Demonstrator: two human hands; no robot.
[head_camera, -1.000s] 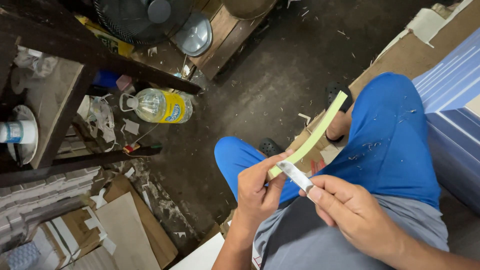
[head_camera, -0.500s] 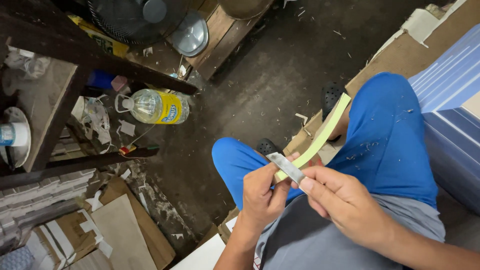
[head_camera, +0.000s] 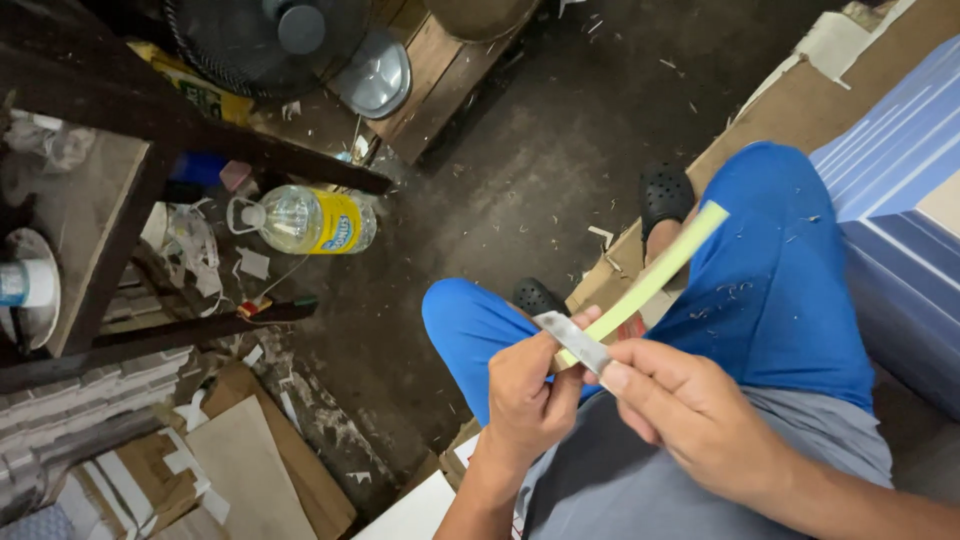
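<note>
My left hand (head_camera: 530, 395) grips the near end of a long pale green strip (head_camera: 660, 270) that slants up to the right over my blue-clad knee. My right hand (head_camera: 690, 415) holds a small flat metal blade (head_camera: 572, 340) and presses it across the strip just above my left fingers. Both hands sit over my lap, above blue shorts (head_camera: 780, 290) flecked with small shavings.
A dark wooden table frame (head_camera: 150, 130) stands at left, with a plastic bottle with a yellow label (head_camera: 310, 220) lying under it. A fan (head_camera: 270, 40) and a metal lid (head_camera: 375, 75) are at the top. Cardboard pieces (head_camera: 240, 470) lie lower left; a blue box (head_camera: 900, 170) is at right.
The blade has slid slightly along the strip near my left fingers. The camera view has shifted a little; both hands keep their hold.
</note>
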